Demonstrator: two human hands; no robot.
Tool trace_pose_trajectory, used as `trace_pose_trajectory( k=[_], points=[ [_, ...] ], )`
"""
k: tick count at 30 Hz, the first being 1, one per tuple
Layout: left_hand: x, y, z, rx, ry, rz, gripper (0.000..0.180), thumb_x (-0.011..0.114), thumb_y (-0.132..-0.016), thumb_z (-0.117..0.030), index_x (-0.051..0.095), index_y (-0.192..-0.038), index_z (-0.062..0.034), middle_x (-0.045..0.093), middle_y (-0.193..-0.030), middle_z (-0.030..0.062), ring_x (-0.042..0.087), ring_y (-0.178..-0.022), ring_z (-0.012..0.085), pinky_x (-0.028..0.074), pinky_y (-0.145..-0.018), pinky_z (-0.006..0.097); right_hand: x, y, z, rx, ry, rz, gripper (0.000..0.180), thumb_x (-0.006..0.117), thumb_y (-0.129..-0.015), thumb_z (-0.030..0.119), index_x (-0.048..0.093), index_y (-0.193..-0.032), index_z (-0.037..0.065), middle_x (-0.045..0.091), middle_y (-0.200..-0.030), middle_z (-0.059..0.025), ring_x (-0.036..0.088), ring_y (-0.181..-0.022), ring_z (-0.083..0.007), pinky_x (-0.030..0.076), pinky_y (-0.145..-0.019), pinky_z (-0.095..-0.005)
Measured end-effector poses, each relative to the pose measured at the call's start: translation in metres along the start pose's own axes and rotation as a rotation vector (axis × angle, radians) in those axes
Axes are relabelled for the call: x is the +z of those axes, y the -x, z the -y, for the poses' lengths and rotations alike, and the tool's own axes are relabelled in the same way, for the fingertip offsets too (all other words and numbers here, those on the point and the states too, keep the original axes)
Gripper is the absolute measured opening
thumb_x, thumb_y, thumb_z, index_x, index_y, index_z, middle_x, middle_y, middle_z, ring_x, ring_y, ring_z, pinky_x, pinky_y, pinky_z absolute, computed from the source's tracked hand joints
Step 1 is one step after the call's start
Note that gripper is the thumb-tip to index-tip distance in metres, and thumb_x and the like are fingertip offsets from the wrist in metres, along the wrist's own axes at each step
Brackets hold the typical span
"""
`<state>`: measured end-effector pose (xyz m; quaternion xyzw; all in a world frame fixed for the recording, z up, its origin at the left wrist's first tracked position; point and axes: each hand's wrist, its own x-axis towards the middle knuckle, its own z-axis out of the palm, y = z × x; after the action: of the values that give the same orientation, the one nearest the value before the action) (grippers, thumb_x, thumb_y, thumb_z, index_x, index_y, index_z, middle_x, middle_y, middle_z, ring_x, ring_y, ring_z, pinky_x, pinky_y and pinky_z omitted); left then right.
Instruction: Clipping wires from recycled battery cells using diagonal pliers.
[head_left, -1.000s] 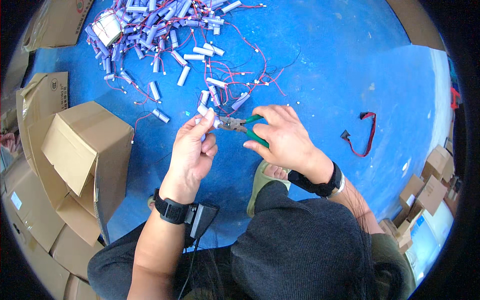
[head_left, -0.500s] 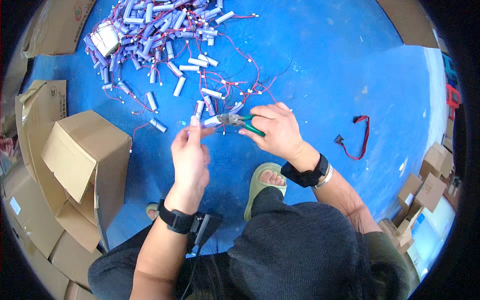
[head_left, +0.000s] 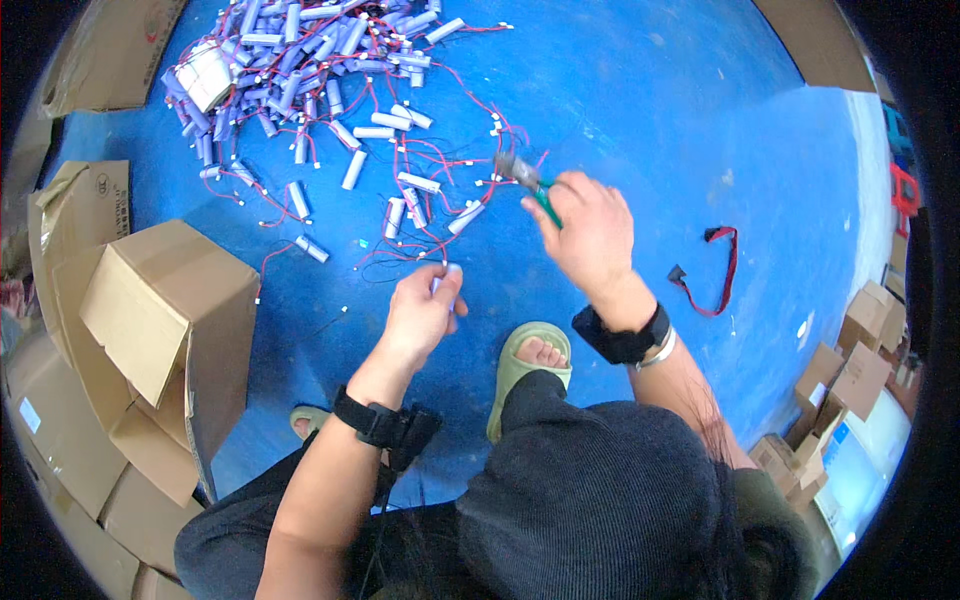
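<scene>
My left hand (head_left: 418,312) is closed round a purple battery cell (head_left: 438,285), mostly hidden by the fingers. Thin red and black wires run up from it toward the loose cells. My right hand (head_left: 590,230) grips pliers (head_left: 527,176) with green handles; their metal jaws point up and left, apart from the cell. Whether the jaws are parted I cannot tell. Just beyond my left hand, several wired battery cells (head_left: 419,183) lie on the blue floor among tangled red leads. The large pile of purple cells (head_left: 290,85) sits farther off at the upper left.
A white block (head_left: 205,78) rests on the pile's left side. An opened cardboard box (head_left: 222,330) stands left of my left arm, with more cartons behind it. A red strap with black ends (head_left: 731,270) lies on the floor (head_left: 660,150) at right. Small cartons (head_left: 860,380) are stacked far right.
The pliers have come away from the cell and moved up and right with my right hand. My left hand has shifted right and down, its fingers now wrapped round a cell.
</scene>
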<state>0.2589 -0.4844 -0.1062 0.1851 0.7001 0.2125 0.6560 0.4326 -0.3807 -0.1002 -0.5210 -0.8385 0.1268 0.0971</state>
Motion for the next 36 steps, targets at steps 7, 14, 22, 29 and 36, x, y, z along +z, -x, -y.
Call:
trace_pose_trajectory(
  k=[7, 14, 22, 29, 36],
  points=[
    [0.011, -0.042, -0.006, 0.399, -0.396, -0.192, 0.017, 0.051, -0.086, -0.013, 0.046, -0.099, -0.0034, 0.057, -0.087, 0.0157, 0.06, -0.07, 0.0234, 0.05, -0.061, 0.033, -0.014, -0.004, -0.035, -0.011, 0.03, 0.158, 0.023, 0.063, -0.074, 0.034, 0.064, -0.075, 0.01, 0.056, -0.09, -0.0072, 0.053, -0.086, -0.0266, 0.04, -0.071, -0.0416],
    [0.041, -0.074, -0.022, 0.674, -1.02, -0.334, 0.02, 0.05, -0.077, -0.011, 0.052, -0.095, -0.0041, 0.054, -0.091, 0.015, 0.057, -0.08, 0.0323, 0.05, -0.064, 0.044, -0.024, 0.024, -0.041, -0.069, -0.121, 0.072, 0.025, 0.066, -0.069, 0.033, 0.062, -0.064, 0.009, 0.058, -0.074, -0.0092, 0.057, -0.069, -0.0281, 0.045, -0.06, -0.041],
    [0.007, -0.098, 0.004, 0.867, -1.002, -0.374, 0.019, 0.062, -0.07, -0.012, 0.052, -0.083, -0.0012, 0.056, -0.071, 0.0141, 0.057, -0.06, 0.0311, 0.047, -0.055, 0.041, -0.009, 0.037, -0.021, 0.079, -0.245, 0.216, 0.026, 0.06, -0.077, 0.034, 0.064, -0.081, 0.009, 0.053, -0.097, -0.0081, 0.05, -0.094, -0.0268, 0.036, -0.079, -0.0393],
    [-0.001, -0.024, -0.049, 0.214, 0.234, 0.052, 0.029, 0.059, -0.071, 0.004, 0.047, -0.096, -0.0042, 0.053, -0.067, 0.0048, 0.047, -0.047, 0.0088, 0.033, -0.037, 0.02, -0.017, 0.031, -0.013, 0.167, -0.549, 0.356, 0.029, 0.058, -0.081, 0.033, 0.063, -0.082, 0.004, 0.052, -0.104, -0.0107, 0.05, -0.098, -0.0286, 0.036, -0.085, -0.0415],
    [-0.015, -0.006, -0.066, 0.333, 0.203, -0.073, 0.03, 0.065, -0.075, -0.004, 0.055, -0.104, -0.0026, 0.058, -0.086, 0.0025, 0.053, -0.069, 0.0076, 0.041, -0.057, 0.018, -0.021, 0.008, 0.002, -0.147, -0.503, 0.056, 0.027, 0.066, -0.069, 0.029, 0.059, -0.065, 0.004, 0.055, -0.079, -0.0125, 0.056, -0.071, -0.0305, 0.046, -0.061, -0.0414]
  ],
)
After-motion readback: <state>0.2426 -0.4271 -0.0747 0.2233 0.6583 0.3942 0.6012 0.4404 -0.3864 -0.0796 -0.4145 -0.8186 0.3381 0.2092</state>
